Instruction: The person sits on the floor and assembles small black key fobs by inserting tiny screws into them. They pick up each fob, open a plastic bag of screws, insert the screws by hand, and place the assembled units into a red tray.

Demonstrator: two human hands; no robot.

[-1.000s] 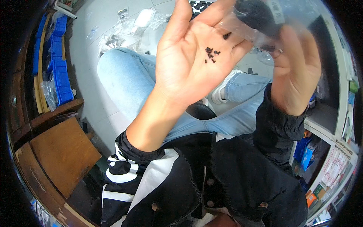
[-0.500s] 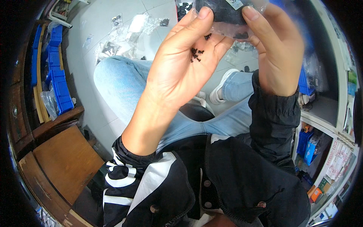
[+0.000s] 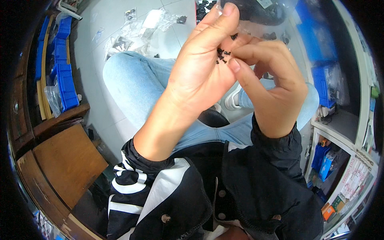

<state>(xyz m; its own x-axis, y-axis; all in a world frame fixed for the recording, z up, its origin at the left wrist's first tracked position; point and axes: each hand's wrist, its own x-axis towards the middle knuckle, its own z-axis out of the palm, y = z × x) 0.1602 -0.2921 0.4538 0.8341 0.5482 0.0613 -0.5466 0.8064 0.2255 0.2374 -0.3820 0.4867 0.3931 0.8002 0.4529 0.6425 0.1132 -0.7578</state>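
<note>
Plastic bag [image 3: 262, 15] now held by our left hand [image 3: 200, 60] alone, our right hand [image 3: 274, 82], narrowly parted, reaches over palm's edge to screws [image 3: 221, 54], seemingly the work's focus.

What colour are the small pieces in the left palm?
Black; the small pieces on the left hand show in the head view.

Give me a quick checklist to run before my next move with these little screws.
1. Screws on the left hand: ok, lying on the palm.
2. Everything in one pile: not ok, a dark bit lies apart, nearer the fingers.
3. Clear bag held: ok, at the left hand's thumb.
4. Right hand in place: ok, thumb and forefinger beside the screws.
5. Screw pinched: cannot tell, too small.
</note>
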